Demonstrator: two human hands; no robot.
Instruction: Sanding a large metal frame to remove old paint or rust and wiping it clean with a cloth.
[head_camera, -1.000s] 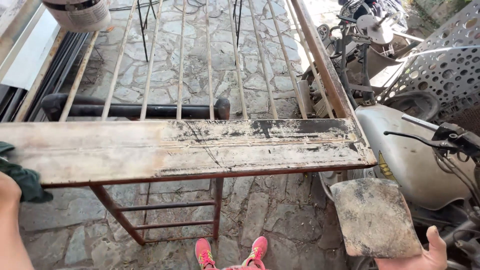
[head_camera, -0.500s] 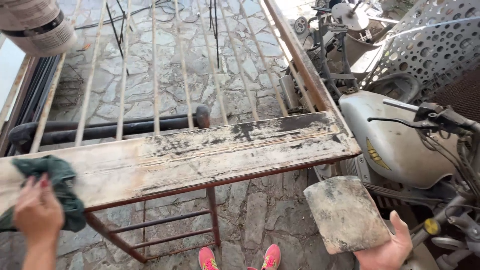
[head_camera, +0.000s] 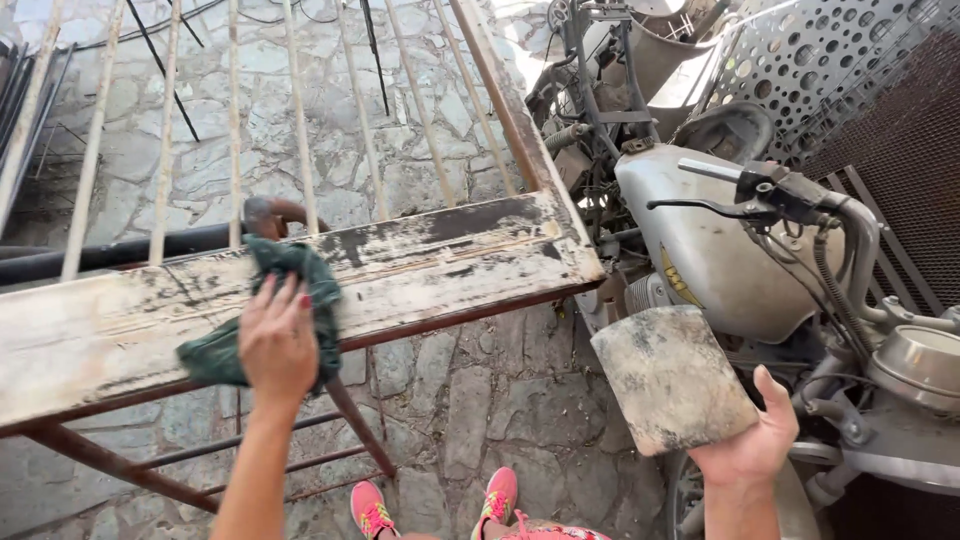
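My left hand (head_camera: 277, 340) presses a crumpled dark green rag (head_camera: 262, 300) flat onto a worn white-painted wooden panel (head_camera: 440, 255) of a railed frame. The panel shows streaks of bare wood and black marks. My right hand (head_camera: 748, 450) holds up a grey, dusty rectangular sanding sheet (head_camera: 672, 378) by its lower edge, off to the right of the panel and in front of a motorcycle.
A silver motorcycle (head_camera: 700, 250) with handlebar (head_camera: 770, 190) stands close on the right. Rusty metal legs (head_camera: 355, 425) carry the frame over a stone-paved floor (head_camera: 480, 400). A dark pipe (head_camera: 120, 250) lies behind the panel. Perforated metal sheets (head_camera: 830, 60) lean at the top right.
My left hand has slid the rag to the right along the panel. My right hand has lifted the sanding sheet higher. The view has shifted toward the right.
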